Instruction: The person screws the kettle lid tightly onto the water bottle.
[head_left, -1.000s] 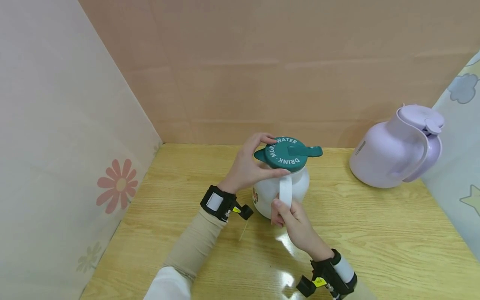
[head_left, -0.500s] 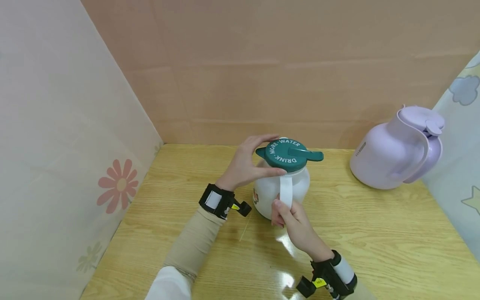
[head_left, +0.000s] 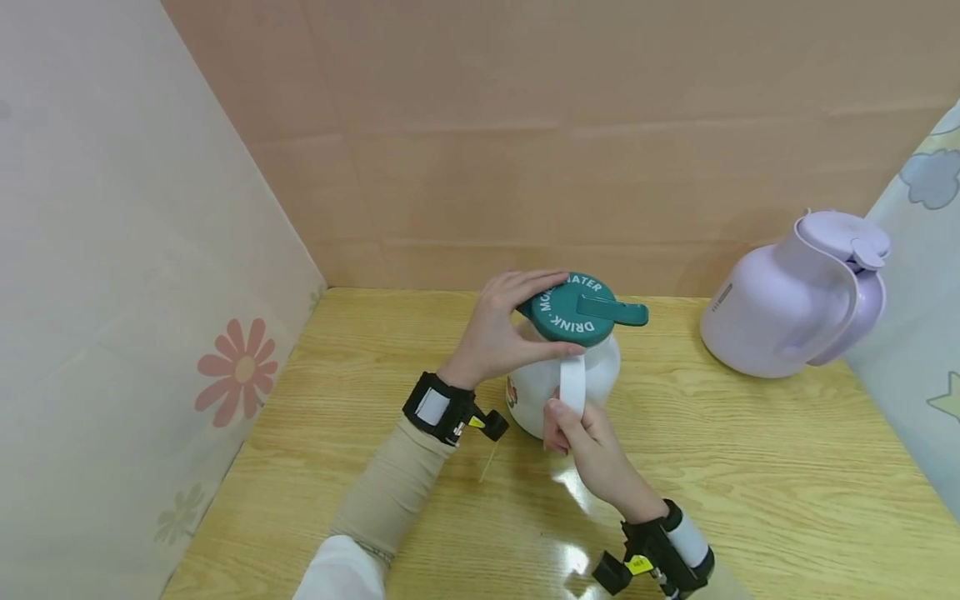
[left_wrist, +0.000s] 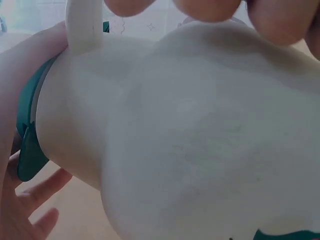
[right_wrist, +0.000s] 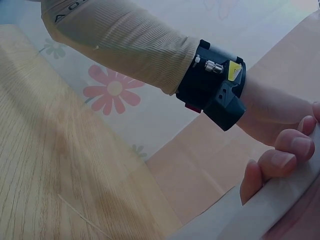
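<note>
1. Fingers of the left hand (head_left: pixel 498 329) now reach farther across the green lid (head_left: pixel 573 307) than half a second ago, covering part of its white lettering; the lid's tab has barely shifted and points right.
2. Curled round the lid's edge, thumb in front, the left hand grips it atop the white jug (head_left: pixel 592 375), which stands mid-table on the wooden table (head_left: pixel 750 467).
3. Right hand (head_left: pixel 588 437) pinches the jug's white handle (head_left: pixel 572 385) low down.
4. Only the head view shows the lilac jug (head_left: pixel 787 300), well apart at the right.
5. Left wrist view is filled by the jug's white wall (left_wrist: pixel 190 140); right wrist view shows fingertips (right_wrist: pixel 285 157) on the handle and the other arm's black wristband (right_wrist: pixel 215 85).
</note>
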